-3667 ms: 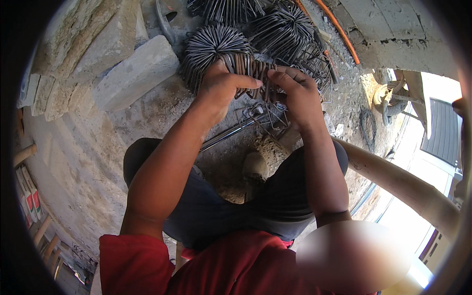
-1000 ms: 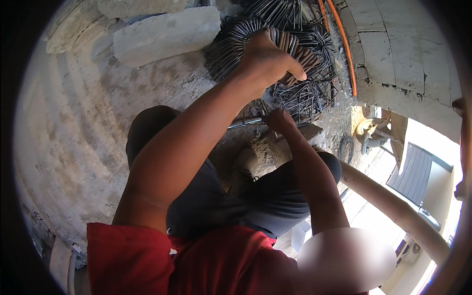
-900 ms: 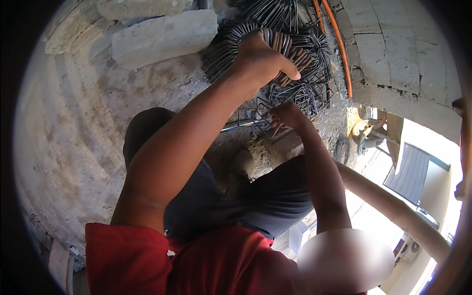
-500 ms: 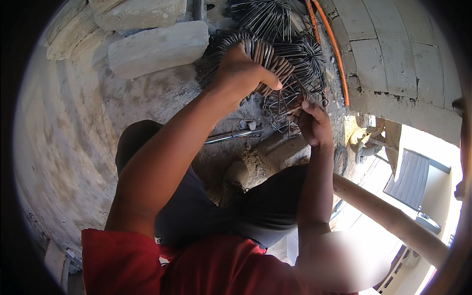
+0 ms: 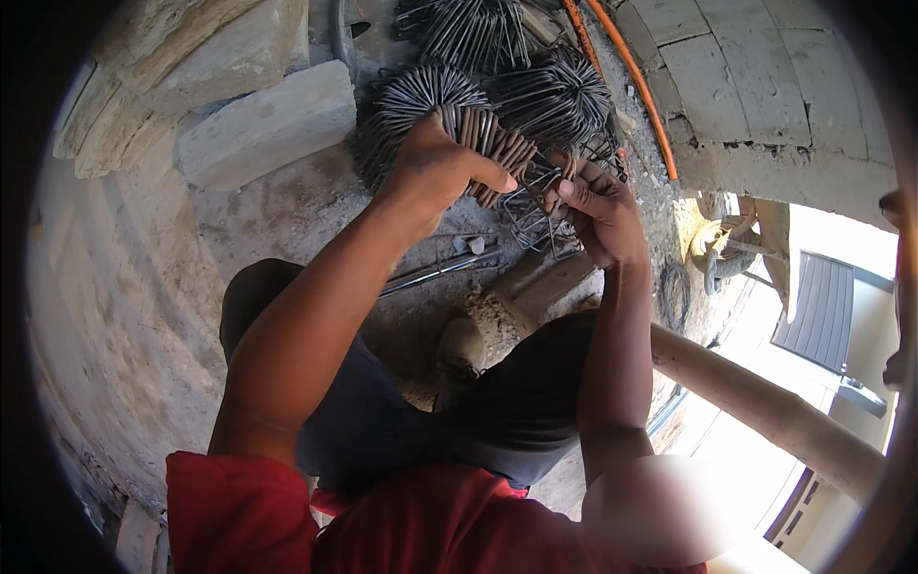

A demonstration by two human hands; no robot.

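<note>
My left hand (image 5: 430,177) is wrapped round a row of brown and grey rebar stirrups (image 5: 486,137), its thumb lying along the near side. Just right of that row, my right hand (image 5: 604,212) pinches rusty stirrup ends (image 5: 555,182) between thumb and fingers. How many bars it holds cannot be made out. Beneath both hands lie loose bent stirrups (image 5: 535,225). A dark bundle of stirrups (image 5: 435,88) fans out just beyond my left hand, and another bundle (image 5: 559,96) lies to its right.
Pale concrete blocks (image 5: 268,124) lie at the far left. An orange hose (image 5: 639,81) runs beside a block wall (image 5: 755,86) on the right. Metal rods (image 5: 435,273) and a squared block (image 5: 555,287) lie before my knees. A thick round pole (image 5: 755,387) slants away at right.
The view has turned slightly. My right hand has tilted, its fingers rising beside the row's right end. My left hand keeps its grip on the stirrups.
</note>
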